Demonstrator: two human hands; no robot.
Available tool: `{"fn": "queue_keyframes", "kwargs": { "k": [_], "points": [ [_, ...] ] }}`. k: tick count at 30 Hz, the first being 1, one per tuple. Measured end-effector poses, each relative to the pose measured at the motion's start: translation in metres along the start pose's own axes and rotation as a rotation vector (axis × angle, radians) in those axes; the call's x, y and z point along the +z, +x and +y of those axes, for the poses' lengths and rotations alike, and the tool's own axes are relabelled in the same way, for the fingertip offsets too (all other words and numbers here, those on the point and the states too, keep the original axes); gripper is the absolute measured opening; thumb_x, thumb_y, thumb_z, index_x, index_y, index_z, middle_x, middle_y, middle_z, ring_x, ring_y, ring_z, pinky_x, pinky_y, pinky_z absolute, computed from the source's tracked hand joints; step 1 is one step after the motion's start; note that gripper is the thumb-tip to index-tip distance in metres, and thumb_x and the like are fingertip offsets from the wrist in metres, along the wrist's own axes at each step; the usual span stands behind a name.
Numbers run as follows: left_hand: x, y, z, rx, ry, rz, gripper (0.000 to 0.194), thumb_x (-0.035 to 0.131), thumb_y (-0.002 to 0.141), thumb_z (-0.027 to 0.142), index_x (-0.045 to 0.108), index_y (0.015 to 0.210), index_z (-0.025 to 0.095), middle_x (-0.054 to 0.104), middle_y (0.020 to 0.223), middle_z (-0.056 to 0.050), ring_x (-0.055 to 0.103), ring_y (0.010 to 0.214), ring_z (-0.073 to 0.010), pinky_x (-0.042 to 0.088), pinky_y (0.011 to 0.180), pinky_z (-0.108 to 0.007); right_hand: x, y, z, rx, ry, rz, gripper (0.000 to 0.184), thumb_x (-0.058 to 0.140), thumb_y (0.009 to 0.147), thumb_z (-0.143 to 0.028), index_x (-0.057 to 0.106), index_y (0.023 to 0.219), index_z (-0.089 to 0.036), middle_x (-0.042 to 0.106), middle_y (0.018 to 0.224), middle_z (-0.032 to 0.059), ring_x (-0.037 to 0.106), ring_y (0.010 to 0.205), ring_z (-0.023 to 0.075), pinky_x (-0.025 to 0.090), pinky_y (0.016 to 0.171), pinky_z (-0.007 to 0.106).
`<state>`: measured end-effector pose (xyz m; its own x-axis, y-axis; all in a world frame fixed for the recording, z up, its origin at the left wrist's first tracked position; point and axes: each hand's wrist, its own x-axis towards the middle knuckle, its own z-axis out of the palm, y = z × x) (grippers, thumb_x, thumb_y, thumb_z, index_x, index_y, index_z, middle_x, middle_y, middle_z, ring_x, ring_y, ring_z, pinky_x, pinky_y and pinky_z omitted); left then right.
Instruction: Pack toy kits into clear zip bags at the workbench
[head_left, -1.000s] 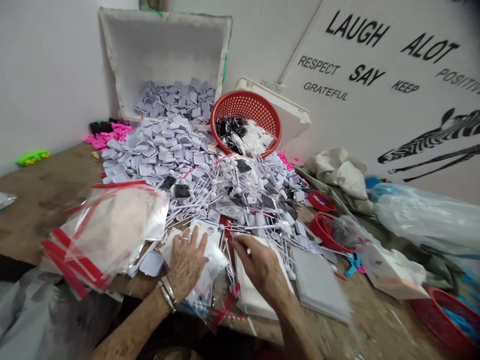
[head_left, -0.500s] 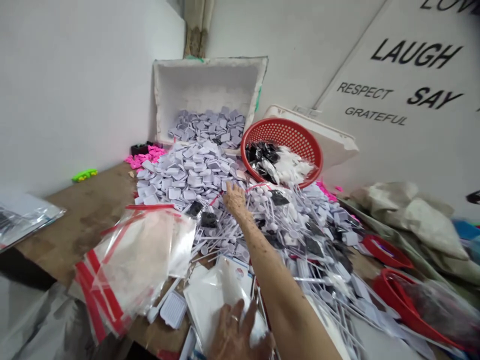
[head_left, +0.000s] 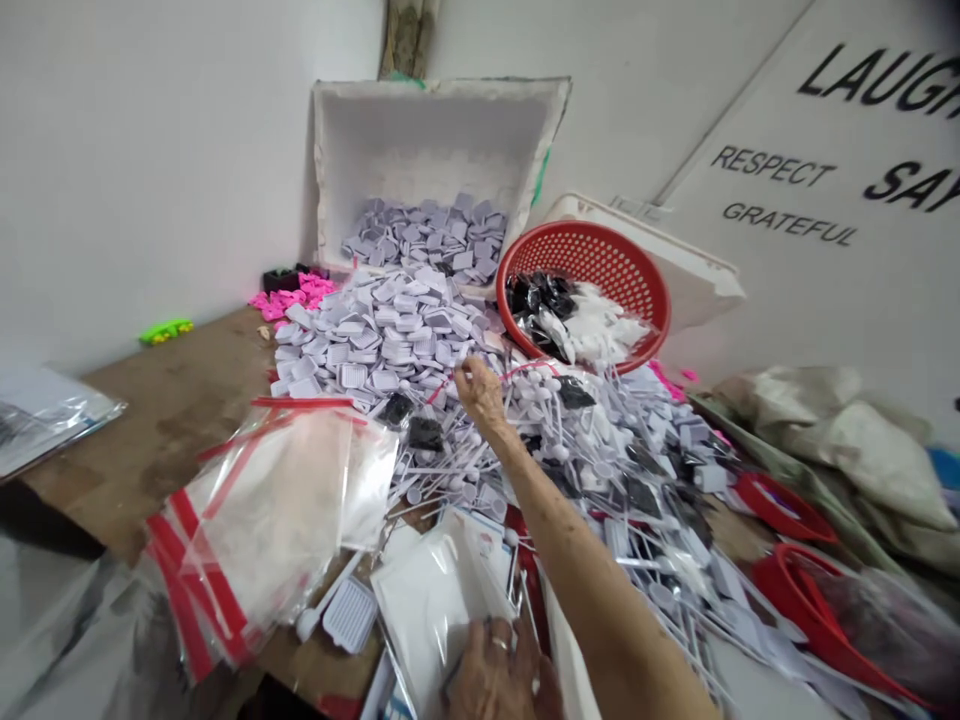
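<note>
My right hand (head_left: 480, 392) reaches out over the heap of white plastic sticks with round ends (head_left: 592, 440), its fingers pinched together at the heap's edge. Whether it grips a stick is hard to see. My left hand (head_left: 499, 670), at the bottom of the view, lies over a clear plastic packet with white sheets inside (head_left: 435, 600) and seems to grip it. Pale grey-white square plastic pieces (head_left: 390, 340) spill from a white foam box (head_left: 435, 140). Clear zip bags with red strips (head_left: 255, 530) lie left of my left hand.
A tilted red basket (head_left: 645, 270) holds black and white sachets. Pink pieces (head_left: 292, 295) and a green toy (head_left: 165, 330) lie at the wall on the wooden table (head_left: 172, 430). A red bowl (head_left: 787, 505) and pale cloth sacks (head_left: 862, 440) sit at the right.
My right hand has gone from the packet out to the heap, and its fingers have closed together. My left hand remains on the packet. The view has swung left and the table appears further off.
</note>
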<state>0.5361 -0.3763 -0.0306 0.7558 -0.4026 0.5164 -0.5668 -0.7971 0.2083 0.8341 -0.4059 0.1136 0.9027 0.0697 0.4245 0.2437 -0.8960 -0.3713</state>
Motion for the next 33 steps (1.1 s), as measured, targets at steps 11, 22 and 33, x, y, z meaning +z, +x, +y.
{"fn": "queue_keyframes", "kwargs": {
  "k": [11, 22, 33],
  "points": [
    [-0.092, 0.019, -0.03, 0.133, -0.039, -0.354, 0.035, 0.052, 0.092, 0.014, 0.056, 0.126, 0.014, 0.062, 0.11, -0.014, 0.059, 0.097, -0.0263, 0.049, 0.082, -0.041, -0.146, -0.25, 0.02, 0.404, 0.705, -0.2, 0.023, 0.063, 0.083, -0.04, 0.066, 0.072, -0.019, 0.066, 0.07, 0.0016, 0.062, 0.072, 0.0177, 0.05, 0.071, 0.03],
    [-0.115, -0.007, -0.027, 0.01, 0.11, -0.442, 0.045, 0.053, 0.09, 0.019, 0.05, 0.134, 0.012, 0.059, 0.114, -0.014, 0.053, 0.102, -0.0307, 0.043, 0.09, -0.047, -0.16, -0.375, 0.062, 0.923, 0.748, 0.013, 0.063, 0.069, 0.073, -0.054, 0.052, 0.119, -0.015, 0.067, 0.093, 0.0091, 0.068, 0.059, 0.0191, 0.054, 0.046, 0.03],
    [-0.119, -0.034, -0.02, -0.012, 0.197, -0.374, 0.029, 0.058, 0.089, 0.027, 0.057, 0.115, 0.014, 0.06, 0.108, -0.012, 0.053, 0.1, -0.03, 0.043, 0.088, -0.046, -0.138, -0.392, 0.071, 0.349, 0.009, -0.081, 0.041, 0.05, 0.089, -0.035, 0.058, 0.127, -0.02, 0.059, 0.129, 0.015, 0.066, 0.077, 0.0199, 0.057, 0.074, 0.039]
  ]
}}
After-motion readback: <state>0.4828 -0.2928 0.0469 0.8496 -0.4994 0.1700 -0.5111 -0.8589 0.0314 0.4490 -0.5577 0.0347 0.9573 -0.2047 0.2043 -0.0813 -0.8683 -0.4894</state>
